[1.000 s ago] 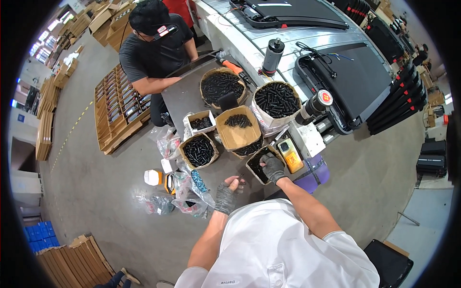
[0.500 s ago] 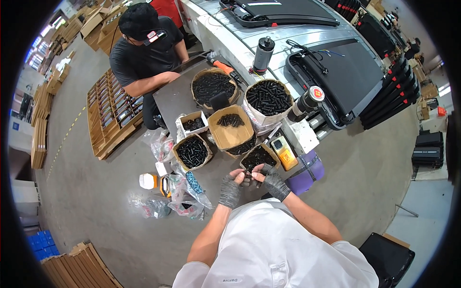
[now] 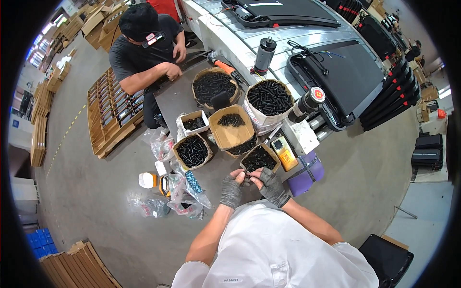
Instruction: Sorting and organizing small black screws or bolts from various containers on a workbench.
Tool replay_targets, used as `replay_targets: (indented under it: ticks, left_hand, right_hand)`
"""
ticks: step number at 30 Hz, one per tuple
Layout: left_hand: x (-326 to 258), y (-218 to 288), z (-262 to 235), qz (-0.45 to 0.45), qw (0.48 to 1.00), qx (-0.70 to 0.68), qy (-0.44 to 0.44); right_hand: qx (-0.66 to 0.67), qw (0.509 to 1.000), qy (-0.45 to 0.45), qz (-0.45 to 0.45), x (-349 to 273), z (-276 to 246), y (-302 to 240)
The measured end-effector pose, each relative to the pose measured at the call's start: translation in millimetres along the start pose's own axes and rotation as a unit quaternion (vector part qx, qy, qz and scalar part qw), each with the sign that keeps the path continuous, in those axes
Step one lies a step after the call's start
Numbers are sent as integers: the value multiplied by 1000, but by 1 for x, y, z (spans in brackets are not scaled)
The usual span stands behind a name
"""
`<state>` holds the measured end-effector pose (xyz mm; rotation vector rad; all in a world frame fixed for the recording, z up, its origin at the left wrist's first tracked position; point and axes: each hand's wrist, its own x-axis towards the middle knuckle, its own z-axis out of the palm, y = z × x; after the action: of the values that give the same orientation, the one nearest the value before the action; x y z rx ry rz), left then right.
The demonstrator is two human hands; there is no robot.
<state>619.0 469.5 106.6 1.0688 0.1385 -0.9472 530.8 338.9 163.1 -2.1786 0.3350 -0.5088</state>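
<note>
Both my hands wear grey gloves and meet in front of my chest. My left hand (image 3: 232,190) and my right hand (image 3: 272,185) pinch a small black part (image 3: 245,174) between their fingertips. Just beyond the fingers stands a small cardboard box of black screws (image 3: 259,157). To its left is another open box of black screws (image 3: 192,150).
Further boxes and round tubs of black parts (image 3: 269,98) crowd the low table (image 3: 174,98). A yellow device (image 3: 283,152) and a purple pad (image 3: 307,173) lie to the right, plastic bags (image 3: 185,191) to the left. A person in a dark shirt (image 3: 144,45) works opposite.
My right hand has drawn back from the near box of screws and my left hand has come up from the bags; the two now meet on a small part.
</note>
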Motion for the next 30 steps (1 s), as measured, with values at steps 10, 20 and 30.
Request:
replay_targets:
  ticks: [10, 20, 30]
  left_hand:
    - [1, 5, -7, -7, 999, -41, 0]
    - [-16, 9, -44, -39, 995, -94, 7]
    - [-22, 1, -52, -20, 996, -81, 15]
  right_hand:
    - [9, 996, -42, 84, 5, -11, -10]
    - [-135, 981, -137, 19, -2, 1, 109]
    - [-273, 926, -236, 108, 10, 38, 120]
